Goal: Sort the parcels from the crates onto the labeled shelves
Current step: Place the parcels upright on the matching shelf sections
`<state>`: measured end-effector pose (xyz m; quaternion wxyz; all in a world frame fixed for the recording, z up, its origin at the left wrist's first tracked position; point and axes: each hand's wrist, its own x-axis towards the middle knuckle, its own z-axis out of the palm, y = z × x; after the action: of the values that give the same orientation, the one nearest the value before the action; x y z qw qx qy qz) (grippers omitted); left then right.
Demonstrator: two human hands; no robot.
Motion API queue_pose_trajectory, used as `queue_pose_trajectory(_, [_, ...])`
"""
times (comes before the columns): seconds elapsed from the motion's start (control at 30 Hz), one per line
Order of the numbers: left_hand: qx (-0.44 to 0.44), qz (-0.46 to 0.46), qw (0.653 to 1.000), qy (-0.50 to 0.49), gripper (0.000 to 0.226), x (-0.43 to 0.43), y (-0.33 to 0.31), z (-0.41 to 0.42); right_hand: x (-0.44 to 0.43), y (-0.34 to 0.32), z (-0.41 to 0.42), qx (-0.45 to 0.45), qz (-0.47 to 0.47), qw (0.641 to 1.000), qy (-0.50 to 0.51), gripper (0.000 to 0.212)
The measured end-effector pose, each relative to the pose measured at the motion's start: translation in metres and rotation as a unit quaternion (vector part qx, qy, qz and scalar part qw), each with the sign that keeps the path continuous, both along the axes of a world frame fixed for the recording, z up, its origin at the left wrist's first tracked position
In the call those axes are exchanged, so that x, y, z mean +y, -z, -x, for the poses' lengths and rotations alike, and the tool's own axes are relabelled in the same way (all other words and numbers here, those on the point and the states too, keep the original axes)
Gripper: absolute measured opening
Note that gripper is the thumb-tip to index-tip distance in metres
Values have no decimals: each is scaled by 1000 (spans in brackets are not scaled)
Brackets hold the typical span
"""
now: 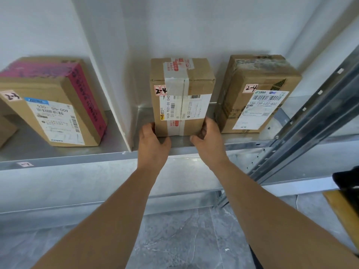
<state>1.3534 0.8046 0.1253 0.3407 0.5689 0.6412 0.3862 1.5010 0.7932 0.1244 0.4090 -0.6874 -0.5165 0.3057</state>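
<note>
A brown cardboard parcel with clear tape, a white shipping label and a handwritten "2-4" tag stands on the metal shelf, just right of a white divider. My left hand grips its near left bottom corner, with the fingers along the side. At the near right bottom corner my right hand grips it the same way. A second parcel, also tagged "2-4", stands close to the right, a small gap apart.
Left of the divider lies a larger parcel with pink tape, tagged "2-3". A pink sticker is on the shelf's front edge. A perforated steel upright slants at the right. Below are a lower shelf and grey floor.
</note>
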Motion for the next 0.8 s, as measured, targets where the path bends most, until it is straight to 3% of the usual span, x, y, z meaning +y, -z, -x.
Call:
queue_pose_trajectory(0.23, [103, -42, 994, -19, 55, -71, -8, 13, -62, -12, 13, -126, -21, 991, -33, 63])
queue_pose_trajectory(0.4, [115, -57, 990, -65, 53, -104, -16, 52, -95, -19, 62, -165, -21, 978, -124, 55])
queue_pose_trajectory(0.6, [107, -25, 986, -124, 54, -94, -27, 132, -84, -31, 129, -171, -24, 962, -209, 56])
queue_pose_trajectory(0.8, [37, 0, 991, -125, 55, -52, -31, 211, -42, -28, 194, -105, -3, 980, -167, 63])
